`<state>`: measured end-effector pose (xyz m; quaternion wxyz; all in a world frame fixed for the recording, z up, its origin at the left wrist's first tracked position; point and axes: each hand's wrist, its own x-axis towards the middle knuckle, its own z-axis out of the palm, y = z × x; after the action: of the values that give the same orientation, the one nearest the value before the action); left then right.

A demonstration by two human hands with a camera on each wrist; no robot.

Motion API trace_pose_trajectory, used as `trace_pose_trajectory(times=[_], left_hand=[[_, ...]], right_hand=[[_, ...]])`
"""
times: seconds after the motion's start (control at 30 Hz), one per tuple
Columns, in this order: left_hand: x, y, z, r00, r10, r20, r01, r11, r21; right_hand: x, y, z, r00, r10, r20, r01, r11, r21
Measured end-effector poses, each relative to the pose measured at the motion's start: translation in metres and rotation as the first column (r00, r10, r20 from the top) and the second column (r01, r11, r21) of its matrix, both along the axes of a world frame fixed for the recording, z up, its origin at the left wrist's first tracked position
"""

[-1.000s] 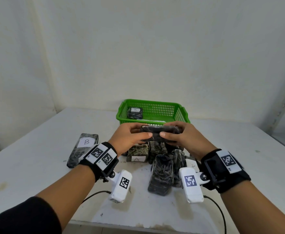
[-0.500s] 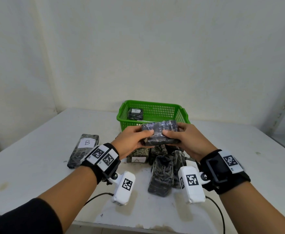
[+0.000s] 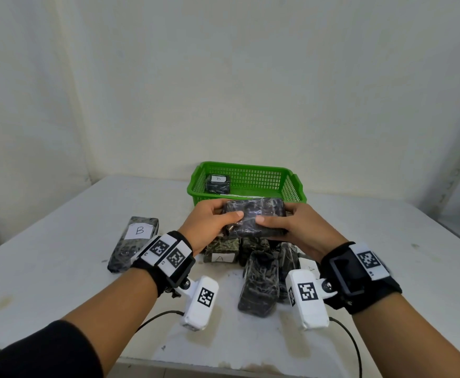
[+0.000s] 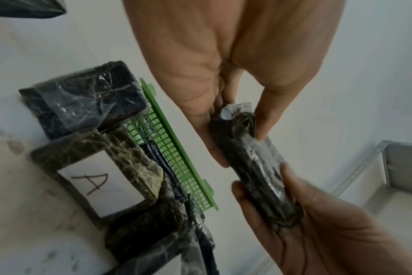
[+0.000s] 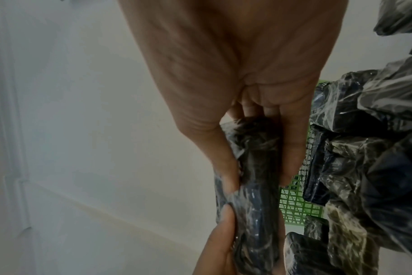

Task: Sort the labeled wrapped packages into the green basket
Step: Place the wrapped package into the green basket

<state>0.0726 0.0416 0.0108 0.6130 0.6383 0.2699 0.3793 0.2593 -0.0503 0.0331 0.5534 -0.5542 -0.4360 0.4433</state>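
Both hands are holding one dark wrapped package (image 3: 254, 217) in the air, just in front of the green basket (image 3: 246, 181) and above the heap of packages (image 3: 259, 268) lying on the white surface (image 3: 59, 268). The left hand (image 3: 209, 225) is gripping the package's left end, thumb lying across the face turned toward the camera and fingers (image 4: 268, 119) curling round the far side. The right hand (image 3: 297, 230) is gripping the right end the same way, its thumb pressing the near face while its fingers (image 5: 292, 160) are wrapping behind. No label is showing on the face in view.

Inside the green basket, near its left wall, a small package marked B (image 3: 218, 183) is resting. In front of the basket, in the heap beneath the hands, a package with a white label marked A (image 3: 220, 252) is lying flat, and a larger dark bundle (image 3: 260, 285) is leaning against the heap on the near side. Well left of the basket and nearer the camera, a long package marked B (image 3: 134, 242) is lying apart from the heap.
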Motion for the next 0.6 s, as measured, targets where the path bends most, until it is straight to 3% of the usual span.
trace_pose_trajectory(times=[0.13,0.3,0.47,0.6], left_hand=[[0.0000,-0.0010,0.0020,0.999,-0.034,0.016,0.035,0.998,-0.050],[-0.0031,-0.0001,0.0016,0.998,-0.004,-0.056,0.007,0.998,0.055],[-0.0016,-0.0043,0.0067,0.998,-0.053,-0.027,0.053,0.998,0.018],[-0.0006,-0.0023,0.0045,0.998,0.025,-0.059,-0.019,0.995,0.101]], right_hand=[[0.0042,-0.0004,-0.0011,1.000,-0.017,0.004,0.017,1.000,0.022],[0.0019,0.0000,-0.0006,1.000,-0.013,0.018,0.012,0.999,0.037],[-0.0004,0.0012,0.0013,0.996,-0.090,0.027,0.088,0.993,0.082],[-0.0034,0.0016,-0.0006,0.996,-0.079,0.051,0.075,0.993,0.088]])
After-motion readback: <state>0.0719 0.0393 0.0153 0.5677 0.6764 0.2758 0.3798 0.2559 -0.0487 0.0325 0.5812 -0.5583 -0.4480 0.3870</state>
